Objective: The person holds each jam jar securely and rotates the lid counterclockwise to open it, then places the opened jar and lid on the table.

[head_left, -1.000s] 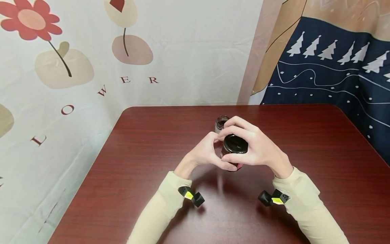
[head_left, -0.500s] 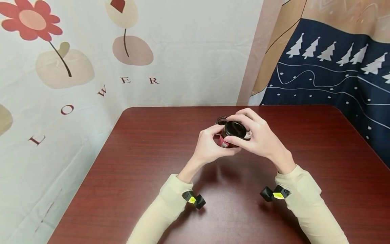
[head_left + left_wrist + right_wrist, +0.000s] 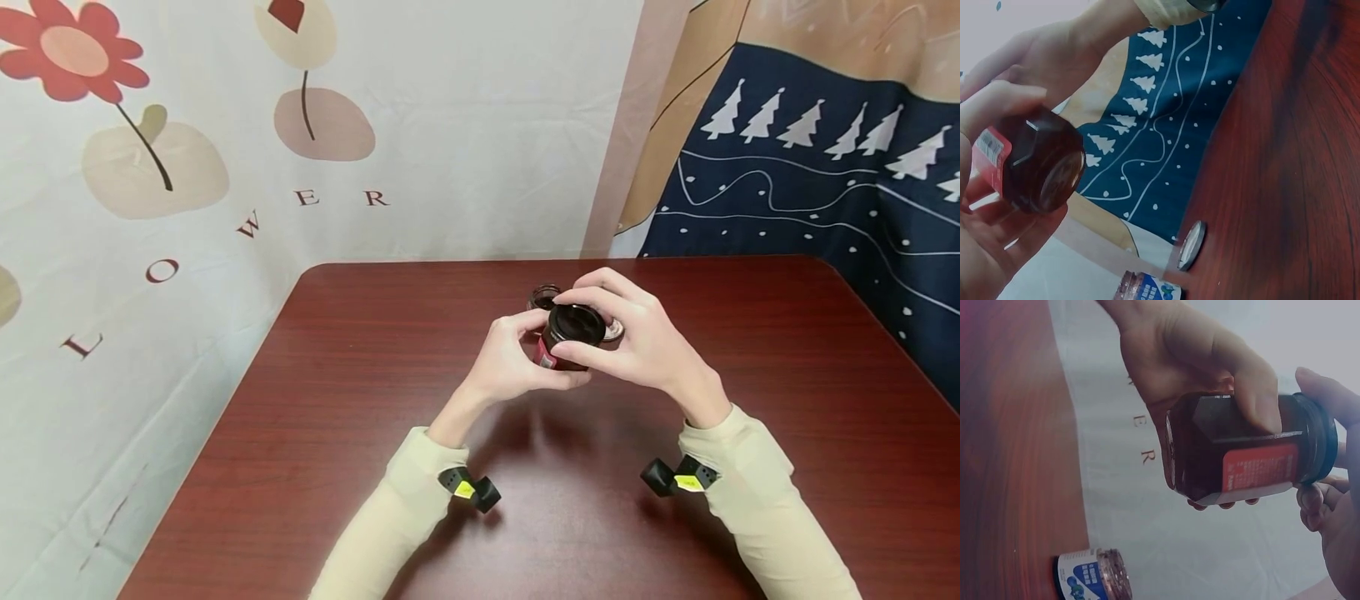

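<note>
My left hand (image 3: 506,358) grips the body of a dark faceted glass jar (image 3: 1204,450) with a red label (image 3: 1260,467). The jar is raised above the table, and its base shows in the left wrist view. On its top sits a black lid (image 3: 576,323). From the right, my right hand (image 3: 648,346) holds this lid by its edge, thumb on the near side and fingers on the far side. Just behind the held jar stands a second, smaller jar (image 3: 1085,575), uncapped, with a blue-and-white label showing blueberries.
A loose lid (image 3: 1192,245) lies on the table beside the uncapped jar, partly hidden by my right hand in the head view. The reddish-brown table (image 3: 360,400) ends at printed cloth hangings (image 3: 487,167) at the back. Each wrist carries a small black camera (image 3: 487,494).
Both hands have moved away from me with the jar, which now tilts a little differently. The right hand's fingers have shifted around the lid. The loose lid has come into sight.
</note>
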`<state>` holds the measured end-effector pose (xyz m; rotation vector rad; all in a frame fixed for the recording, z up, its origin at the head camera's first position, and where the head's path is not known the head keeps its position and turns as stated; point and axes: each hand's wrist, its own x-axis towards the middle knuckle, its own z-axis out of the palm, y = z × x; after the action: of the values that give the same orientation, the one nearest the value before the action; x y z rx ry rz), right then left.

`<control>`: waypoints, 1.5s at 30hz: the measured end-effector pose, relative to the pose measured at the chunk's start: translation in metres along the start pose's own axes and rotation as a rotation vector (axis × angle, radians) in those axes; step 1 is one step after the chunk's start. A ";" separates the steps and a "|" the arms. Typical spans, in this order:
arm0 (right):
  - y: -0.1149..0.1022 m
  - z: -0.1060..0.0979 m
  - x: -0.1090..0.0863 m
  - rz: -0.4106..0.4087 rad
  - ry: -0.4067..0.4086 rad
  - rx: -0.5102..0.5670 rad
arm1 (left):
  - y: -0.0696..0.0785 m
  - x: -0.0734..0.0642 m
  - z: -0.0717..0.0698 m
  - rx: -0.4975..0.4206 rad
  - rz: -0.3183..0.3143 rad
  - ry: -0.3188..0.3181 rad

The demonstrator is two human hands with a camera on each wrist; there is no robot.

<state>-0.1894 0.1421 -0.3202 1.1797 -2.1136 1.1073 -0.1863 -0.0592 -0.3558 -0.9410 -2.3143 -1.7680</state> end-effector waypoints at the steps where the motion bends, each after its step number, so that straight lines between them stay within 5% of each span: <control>1: -0.001 0.000 0.000 0.001 -0.001 0.013 | 0.001 0.000 -0.001 -0.025 -0.004 -0.018; 17: -0.008 -0.004 0.001 -0.037 -0.077 0.192 | -0.002 -0.002 -0.009 -0.321 -0.024 -0.235; 27: -0.015 -0.007 0.001 -0.079 -0.127 0.271 | 0.001 -0.001 -0.012 -0.323 0.020 -0.283; 33: -0.010 -0.010 0.001 -0.022 -0.119 0.184 | 0.001 0.000 -0.008 -0.259 -0.002 -0.221; 40: -0.004 -0.008 0.001 0.046 -0.051 0.020 | -0.002 0.000 0.004 -0.002 0.013 0.012; 45: 0.000 -0.005 0.000 0.065 -0.011 -0.048 | -0.005 0.000 0.007 0.085 0.085 0.129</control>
<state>-0.1894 0.1461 -0.3181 1.1048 -2.1892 1.0747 -0.1873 -0.0534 -0.3625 -0.8707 -2.2165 -1.6330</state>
